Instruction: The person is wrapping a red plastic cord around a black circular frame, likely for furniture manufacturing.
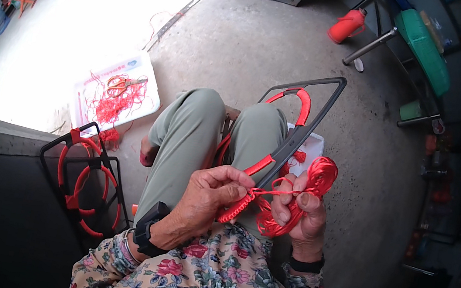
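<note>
A black frame [329, 103] with a curved part wrapped in red cord [304, 104] rests slanting over my lap, its far end raised to the right. My left hand [210, 195] is closed, thumb and forefinger pinching the ridged red cord wrapping [236, 208] at the near end. A hank of red cord [322, 175] is gripped in my right hand [309, 215], with loops hanging below the fingers. Between the two hands a short stretch of cord runs to the wrapping. The palm sides of both hands are partly hidden.
On the floor at left, a white tray [152, 90] holds scissors [119, 85] and tangled red cord. Another black frame with red-wrapped rings [74, 203] leans nearby. A white container [315, 143] stands beyond my right knee. Far right are a red thermos [346, 27] and a metal-legged table [370, 48].
</note>
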### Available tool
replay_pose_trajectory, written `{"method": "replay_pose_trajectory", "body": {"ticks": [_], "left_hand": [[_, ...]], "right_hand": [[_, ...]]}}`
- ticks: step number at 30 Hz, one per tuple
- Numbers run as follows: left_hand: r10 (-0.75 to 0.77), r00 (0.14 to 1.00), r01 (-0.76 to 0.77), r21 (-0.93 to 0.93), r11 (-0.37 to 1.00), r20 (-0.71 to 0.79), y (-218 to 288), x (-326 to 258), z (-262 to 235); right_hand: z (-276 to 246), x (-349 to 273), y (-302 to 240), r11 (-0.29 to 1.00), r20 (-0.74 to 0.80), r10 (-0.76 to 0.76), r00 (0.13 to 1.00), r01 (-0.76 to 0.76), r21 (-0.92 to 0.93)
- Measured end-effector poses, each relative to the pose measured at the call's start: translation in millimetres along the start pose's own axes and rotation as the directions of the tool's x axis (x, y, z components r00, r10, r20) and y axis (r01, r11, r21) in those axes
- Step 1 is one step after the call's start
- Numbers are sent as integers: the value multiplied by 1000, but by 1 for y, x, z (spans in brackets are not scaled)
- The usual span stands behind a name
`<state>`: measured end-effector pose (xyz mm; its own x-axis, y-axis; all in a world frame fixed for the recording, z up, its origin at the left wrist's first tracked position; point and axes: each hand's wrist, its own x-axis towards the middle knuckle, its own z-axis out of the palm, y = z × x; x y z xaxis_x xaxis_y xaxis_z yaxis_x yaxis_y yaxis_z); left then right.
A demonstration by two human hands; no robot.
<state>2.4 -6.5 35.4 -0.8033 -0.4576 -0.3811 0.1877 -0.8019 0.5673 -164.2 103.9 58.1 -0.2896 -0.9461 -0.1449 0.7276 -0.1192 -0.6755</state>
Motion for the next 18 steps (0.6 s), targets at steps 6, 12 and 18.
{"method": "replay_pose_trajectory", "body": {"ticks": [6,12,18], "left_hand": [[-10,998,5,71,997,69,-9,3,2],[-117,975,72,231,970,189,-20,12,1],[-105,968,69,163,984,226,-33,12,-8]], "right_hand": [[-7,-7,-24,974,25,-47,999,51,-219],[-19,-27,-33,937,-24,-81,996,68,-343],[-43,-52,-52,845,-216,-420,881,293,-448]]}}
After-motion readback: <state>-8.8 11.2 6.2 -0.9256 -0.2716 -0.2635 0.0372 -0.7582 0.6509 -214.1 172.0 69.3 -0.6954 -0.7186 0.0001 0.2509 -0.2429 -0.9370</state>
